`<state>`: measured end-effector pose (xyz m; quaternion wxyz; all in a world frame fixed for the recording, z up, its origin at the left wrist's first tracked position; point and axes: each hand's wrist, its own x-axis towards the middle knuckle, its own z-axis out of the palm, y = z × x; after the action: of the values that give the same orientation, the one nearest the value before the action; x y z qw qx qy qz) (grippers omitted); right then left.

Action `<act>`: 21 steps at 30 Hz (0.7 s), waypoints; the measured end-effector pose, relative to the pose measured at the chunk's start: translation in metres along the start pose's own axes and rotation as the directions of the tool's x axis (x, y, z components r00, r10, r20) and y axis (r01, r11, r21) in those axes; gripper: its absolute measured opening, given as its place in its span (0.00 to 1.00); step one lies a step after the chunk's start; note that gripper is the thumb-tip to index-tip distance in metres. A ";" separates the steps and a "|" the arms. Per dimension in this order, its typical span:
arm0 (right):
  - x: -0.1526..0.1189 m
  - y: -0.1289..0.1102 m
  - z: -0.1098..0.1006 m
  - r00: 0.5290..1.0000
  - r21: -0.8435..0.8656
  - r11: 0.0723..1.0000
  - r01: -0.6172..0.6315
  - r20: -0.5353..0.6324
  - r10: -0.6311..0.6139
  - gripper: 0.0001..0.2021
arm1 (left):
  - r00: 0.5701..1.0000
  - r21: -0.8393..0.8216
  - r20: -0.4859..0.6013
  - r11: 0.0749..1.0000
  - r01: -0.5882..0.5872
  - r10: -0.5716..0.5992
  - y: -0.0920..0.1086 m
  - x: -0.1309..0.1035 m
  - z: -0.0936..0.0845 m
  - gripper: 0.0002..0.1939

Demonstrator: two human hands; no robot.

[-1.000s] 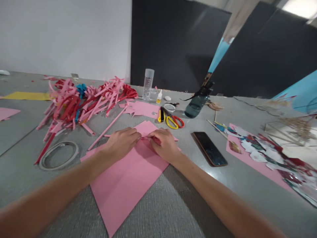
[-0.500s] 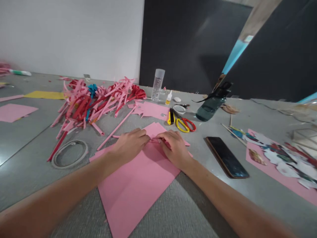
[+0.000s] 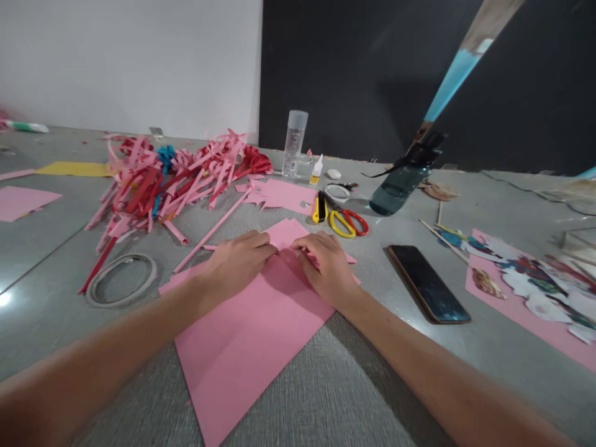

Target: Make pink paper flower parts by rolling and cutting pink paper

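Observation:
Pink paper sheets point(image 3: 242, 335) lie in a slanted stack on the grey table in front of me. Over their upper part, my left hand point(image 3: 244, 257) is closed, its fingertips pinched on pink paper. My right hand point(image 3: 323, 264) faces it from the right, fingers curled and thumb pressed to the paper, with a small gap between the hands. Narrow pink paper ends point(image 3: 350, 258) stick out past both hands; my fingers hide the part between. A thin rolled pink paper stick point(image 3: 212, 231) lies just beyond my left hand.
At left lie a tape roll point(image 3: 121, 280) and a heap of pink and red paper strips point(image 3: 172, 180). Ahead are scissors point(image 3: 347, 223), a yellow cutter point(image 3: 320, 208), a glue bottle point(image 3: 317, 169), a clear bottle point(image 3: 294, 144) and a dark bottle point(image 3: 400, 180). A phone point(image 3: 428, 282) and paper cutouts point(image 3: 535, 285) are right.
The gap between my fingertips has widened slightly, and the pink roll seen between them earlier no longer shows there. The whole view has shifted a little.

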<state>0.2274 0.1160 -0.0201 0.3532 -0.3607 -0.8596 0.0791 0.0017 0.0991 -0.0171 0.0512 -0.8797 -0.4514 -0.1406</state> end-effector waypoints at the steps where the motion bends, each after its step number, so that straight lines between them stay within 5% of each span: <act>1: 0.000 -0.001 -0.001 1.000 0.001 1.000 0.007 -0.016 -0.007 0.07 | 1.000 0.000 0.003 1.000 0.000 0.000 0.000 0.000 0.000 0.14; 9: -0.003 -0.010 -0.003 0.991 0.087 0.987 0.132 -0.023 -0.130 0.09 | 1.000 -0.036 -0.025 0.999 0.015 -0.016 -0.003 0.000 0.004 0.12; 21: -0.004 -0.010 -0.001 0.995 0.015 0.995 0.096 0.016 -0.096 0.10 | 0.993 -0.063 -0.005 0.991 0.121 -0.121 0.001 0.002 0.001 0.12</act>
<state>0.2247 0.1062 -0.0174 0.3518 -0.3157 -0.8784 0.0710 0.0035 0.0998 -0.0173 0.0171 -0.8512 -0.4991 -0.1614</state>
